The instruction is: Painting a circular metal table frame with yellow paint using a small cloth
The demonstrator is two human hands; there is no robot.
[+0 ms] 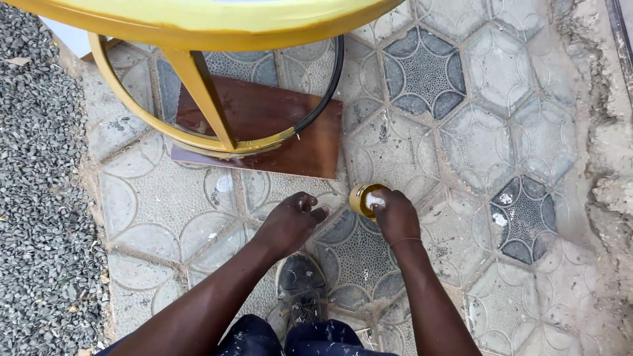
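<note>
Shoe: one dark shoe (301, 285) on the paved floor (461, 132).
Hands: two; left hand (288, 223) fingers loosely curled, empty; right hand (395, 214) fingers clamped on one white wad (375, 200).
Tin: one small yellow tin (361, 198), touching the wad, below one brown board (264, 125).
Stand: one yellow metal stand (198, 86) on the board.

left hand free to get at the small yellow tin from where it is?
Probably yes. The left hand hovers just beside the yellow tin, with only bare paving between them. The right hand covers the tin's near side with a white wad.

Two bare hands, left hand (290, 221) and right hand (395, 214), at lower centre. One small gold paint tin (364, 198). One yellow round metal stand (211, 79), upper left. One brown wooden board (264, 128). One dark shoe (302, 287).
</note>
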